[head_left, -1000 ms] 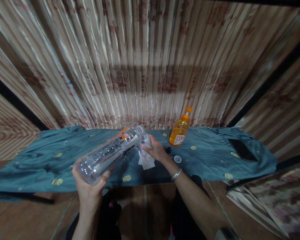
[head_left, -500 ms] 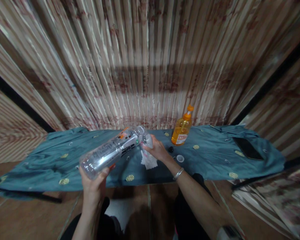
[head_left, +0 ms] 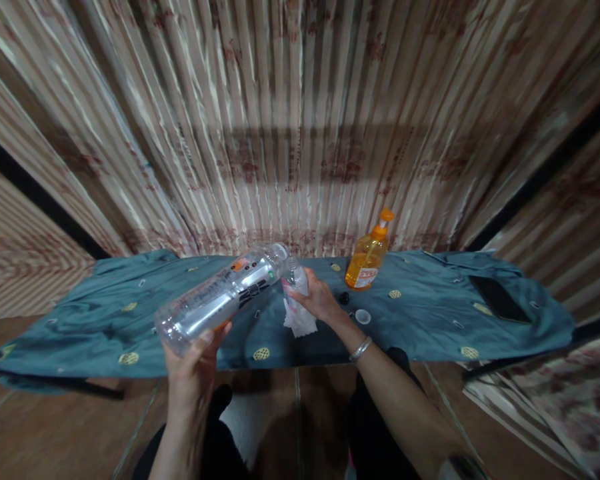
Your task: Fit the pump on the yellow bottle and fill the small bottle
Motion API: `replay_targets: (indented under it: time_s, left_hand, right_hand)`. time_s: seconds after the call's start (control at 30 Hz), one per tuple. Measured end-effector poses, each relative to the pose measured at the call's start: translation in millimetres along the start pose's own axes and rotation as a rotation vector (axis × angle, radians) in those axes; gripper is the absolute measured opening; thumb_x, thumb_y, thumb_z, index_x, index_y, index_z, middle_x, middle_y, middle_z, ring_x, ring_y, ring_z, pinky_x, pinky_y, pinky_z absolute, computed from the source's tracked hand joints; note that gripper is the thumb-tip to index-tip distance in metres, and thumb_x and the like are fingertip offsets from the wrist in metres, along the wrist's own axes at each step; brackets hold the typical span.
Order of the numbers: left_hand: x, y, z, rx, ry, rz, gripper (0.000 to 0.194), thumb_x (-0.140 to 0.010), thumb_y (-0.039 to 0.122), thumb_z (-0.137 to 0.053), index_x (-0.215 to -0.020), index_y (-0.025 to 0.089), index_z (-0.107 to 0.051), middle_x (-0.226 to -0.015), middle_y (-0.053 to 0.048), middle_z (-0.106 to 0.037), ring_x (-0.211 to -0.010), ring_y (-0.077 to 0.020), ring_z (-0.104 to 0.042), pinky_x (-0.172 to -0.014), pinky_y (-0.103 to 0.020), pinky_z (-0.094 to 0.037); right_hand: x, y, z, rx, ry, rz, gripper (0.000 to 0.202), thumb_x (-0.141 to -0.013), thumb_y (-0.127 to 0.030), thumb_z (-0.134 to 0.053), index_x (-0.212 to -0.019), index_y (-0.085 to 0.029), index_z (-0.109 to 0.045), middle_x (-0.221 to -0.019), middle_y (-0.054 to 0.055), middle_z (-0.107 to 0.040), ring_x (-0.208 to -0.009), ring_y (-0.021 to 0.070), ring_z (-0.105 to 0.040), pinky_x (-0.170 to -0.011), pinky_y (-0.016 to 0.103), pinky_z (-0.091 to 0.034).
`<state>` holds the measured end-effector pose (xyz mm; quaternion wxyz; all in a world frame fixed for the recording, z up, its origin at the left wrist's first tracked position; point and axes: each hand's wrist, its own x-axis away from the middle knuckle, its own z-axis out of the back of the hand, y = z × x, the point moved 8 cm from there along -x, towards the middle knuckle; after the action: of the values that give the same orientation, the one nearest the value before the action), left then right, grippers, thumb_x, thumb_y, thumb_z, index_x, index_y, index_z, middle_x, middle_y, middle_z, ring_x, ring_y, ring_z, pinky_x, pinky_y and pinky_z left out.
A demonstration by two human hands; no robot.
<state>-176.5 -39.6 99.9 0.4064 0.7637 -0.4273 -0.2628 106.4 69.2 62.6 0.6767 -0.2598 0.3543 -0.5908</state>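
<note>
My left hand (head_left: 194, 357) grips the lower end of a large clear plastic bottle (head_left: 220, 303) with a silver and orange label. The bottle is tilted, its mouth up and to the right. My right hand (head_left: 316, 297) is closed around a small clear plastic bottle (head_left: 296, 275), whose top is close to the large bottle's mouth; whether the two touch I cannot tell. Beneath the right hand a crumpled white tissue (head_left: 301, 325) lies on the cloth. A white round cap (head_left: 363, 317) and a small black cap-like piece (head_left: 344, 298) lie right of that hand.
An orange pump bottle (head_left: 367, 260) of yellow-orange liquid stands at the back, right of centre. A dark phone (head_left: 499, 299) lies at the right. The narrow table wears a teal cloth (head_left: 100, 317); a striped curtain (head_left: 300, 133) hangs behind it, with dark poles at both sides.
The large bottle's neck has shifted slightly, leaving the small bottle's top more visible. Both hands keep their grips; the whole view has shifted a little.
</note>
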Motion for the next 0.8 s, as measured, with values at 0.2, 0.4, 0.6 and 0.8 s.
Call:
replay_targets:
  time_s: [0.2,0.4,0.6,0.8]
  left_hand:
    - [-3.7,0.6,9.2,0.013,-0.029,-0.010,0.083,-0.049,0.026,-0.107,-0.123,0.030,-0.071,-0.126,-0.003,-0.077,-0.095,-0.0232,-0.078,-0.077,-0.037,-0.071]
    - [-7.1,-10.3,14.1,0.000,-0.090,0.031,0.083,-0.050,0.027,-0.109,-0.123,0.031,-0.070,-0.128,-0.003,-0.075,-0.096,-0.0237,-0.080,-0.079,-0.039,-0.072]
    - [-9.1,-12.4,17.1,0.004,-0.098,0.041,0.087,-0.050,0.025,-0.110,-0.126,0.032,-0.067,-0.130,-0.004,-0.075,-0.095,-0.0248,-0.080,-0.079,-0.041,-0.072]
    - [-7.8,-7.8,19.7,-0.013,-0.096,0.009,0.090,-0.049,0.026,-0.109,-0.128,0.033,-0.065,-0.133,-0.003,-0.071,-0.099,-0.0251,-0.077,-0.079,-0.041,-0.072]
  right_hand:
    - [1.5,-3.4,0.8,0.020,-0.006,0.014,0.068,-0.096,-0.032,-0.081,-0.156,-0.021,-0.052,-0.142,0.015,-0.076,-0.134,0.0339,-0.075,-0.115,0.048,-0.057]
    - [2.7,-7.0,0.9,0.038,-0.004,0.008,0.068,-0.095,-0.030,-0.081,-0.156,-0.018,-0.054,-0.139,0.016,-0.077,-0.132,0.0338,-0.076,-0.114,0.047,-0.057]
    - [1.8,-6.9,-1.8,0.039,0.000,0.047,0.067,-0.096,-0.030,-0.080,-0.156,-0.018,-0.053,-0.138,0.015,-0.078,-0.129,0.0331,-0.076,-0.113,0.046,-0.057]
    - [0.5,-5.8,-3.6,0.032,0.007,0.053,0.065,-0.096,-0.033,-0.079,-0.155,-0.021,-0.054,-0.137,0.014,-0.078,-0.129,0.0334,-0.076,-0.112,0.046,-0.057]
